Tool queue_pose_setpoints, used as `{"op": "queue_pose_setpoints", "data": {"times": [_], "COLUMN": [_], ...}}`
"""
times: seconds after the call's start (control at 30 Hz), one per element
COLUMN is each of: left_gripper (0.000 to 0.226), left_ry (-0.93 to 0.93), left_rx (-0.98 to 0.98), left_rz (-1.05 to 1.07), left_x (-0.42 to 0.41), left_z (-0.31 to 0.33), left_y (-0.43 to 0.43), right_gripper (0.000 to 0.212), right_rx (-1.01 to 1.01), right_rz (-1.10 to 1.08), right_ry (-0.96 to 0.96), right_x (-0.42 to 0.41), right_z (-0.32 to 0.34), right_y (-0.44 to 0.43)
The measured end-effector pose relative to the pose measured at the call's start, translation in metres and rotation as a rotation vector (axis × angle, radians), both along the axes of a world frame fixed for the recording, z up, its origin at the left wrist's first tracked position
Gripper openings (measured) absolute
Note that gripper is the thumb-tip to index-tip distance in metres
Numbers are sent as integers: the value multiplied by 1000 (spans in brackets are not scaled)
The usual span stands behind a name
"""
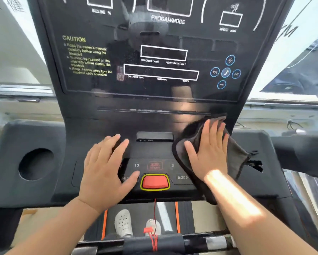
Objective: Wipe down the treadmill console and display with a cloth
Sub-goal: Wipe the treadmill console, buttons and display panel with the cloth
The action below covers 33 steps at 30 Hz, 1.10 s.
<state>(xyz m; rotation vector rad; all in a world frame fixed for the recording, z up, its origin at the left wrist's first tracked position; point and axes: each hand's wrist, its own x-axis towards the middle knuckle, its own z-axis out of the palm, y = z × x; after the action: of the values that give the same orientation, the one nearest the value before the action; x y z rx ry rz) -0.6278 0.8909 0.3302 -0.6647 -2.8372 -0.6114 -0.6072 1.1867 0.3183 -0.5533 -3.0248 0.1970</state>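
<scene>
The black treadmill console [99, 126] fills the view, and its glossy display panel [117, 85] rises above it with white outlined readouts and a yellow caution text. A dark grey cloth [235, 153] lies spread on the right part of the console. My right hand [209, 153] presses flat on top of the cloth, fingers together and pointing up. My left hand [106, 168] rests flat and bare on the left of the button panel, fingers apart, covering some buttons.
A red stop button [155, 182] with a yellow rim sits between my hands, and a red safety cord [155, 218] hangs from it. A round cup holder [35, 163] is at the left. Blue media buttons [225, 72] sit on the display's right. My white shoes [123, 222] stand on the belt below.
</scene>
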Motion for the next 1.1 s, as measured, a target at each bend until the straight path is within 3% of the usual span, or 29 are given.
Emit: {"op": "queue_pose_setpoints", "data": {"times": [0.2,0.47,0.67,0.93,1.1], "left_gripper": [79,75,79,81,81], "left_ry": [55,259,212,180,193], "left_rx": [-95,-120,-224,-233,-201], "left_rz": [-80,-49,11,71,68], "left_x": [-38,-64,-64,-60,-62], "left_z": [17,54,36,33,29], "left_y": [23,64,76,82,77], "right_gripper": [89,86,85,76,71], "right_rx": [-72,45,81,374,431], "right_rz": [-111,41,42,435,584], "right_ry": [189,319,454,473,394], "right_x": [-19,-58,-86,-132,-94], "right_z": [7,50,68,123,83], "right_y": [8,37,54,32,52]}}
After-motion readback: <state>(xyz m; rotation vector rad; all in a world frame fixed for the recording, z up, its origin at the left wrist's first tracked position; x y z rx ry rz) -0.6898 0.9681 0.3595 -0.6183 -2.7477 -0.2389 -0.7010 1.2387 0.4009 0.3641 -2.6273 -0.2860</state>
